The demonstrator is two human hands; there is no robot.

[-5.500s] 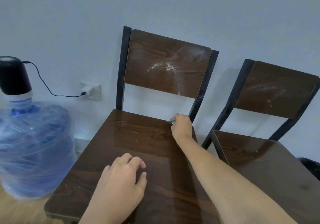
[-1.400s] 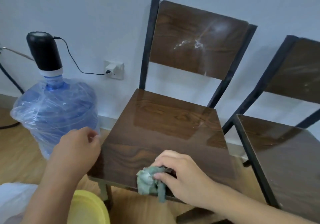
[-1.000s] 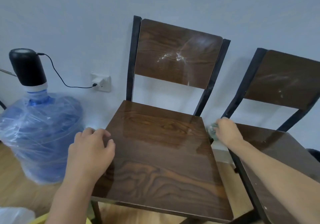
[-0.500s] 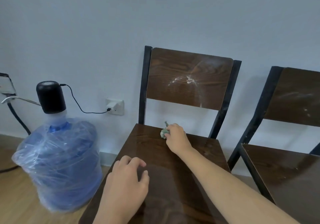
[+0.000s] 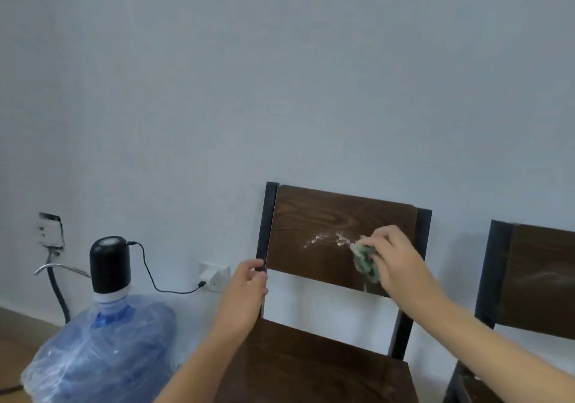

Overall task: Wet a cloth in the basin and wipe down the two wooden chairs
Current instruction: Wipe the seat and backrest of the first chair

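Cloth (image 5: 365, 262) now up on smeared backrest (image 5: 336, 231), pale wall (image 5: 280, 76) behind

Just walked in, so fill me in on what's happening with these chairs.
A person is wiping the dark wooden chair with the black metal frame. The right hand presses a crumpled green cloth against its backrest, right beside a white smear. The left hand grips the frame's left post. A second matching chair stands to the right, streaks on its backrest.

Both forearms are bare to the frame edge, and the left hand (image 5: 245, 290) and right hand (image 5: 395, 262) are ungloved.
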